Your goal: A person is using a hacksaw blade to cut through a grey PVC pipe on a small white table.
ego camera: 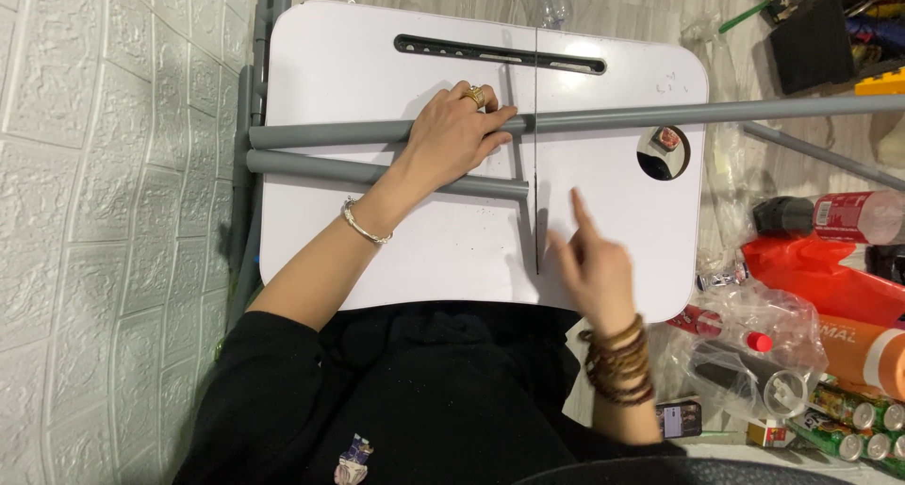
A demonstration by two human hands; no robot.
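A white lap table (330, 61) lies in front of me with two grey pipes across it. The long pipe (660, 115) runs past the table's right edge. The shorter pipe (320, 167) lies just below it. My left hand (457, 136), with a gold ring and a bracelet, presses flat on both pipes. A thin dark saw blade (535, 80) stands across the long pipe right beside the left fingertips. My right hand (596, 273), slightly blurred, grips the blade's lower end, with the index finger stretched up along it.
A slot (500, 54) and a round cup hole (663, 152) are cut in the table top. A white textured wall (104, 212) is at the left. Bottles, cans, plastic bags and an orange bag (820, 278) crowd the floor at the right.
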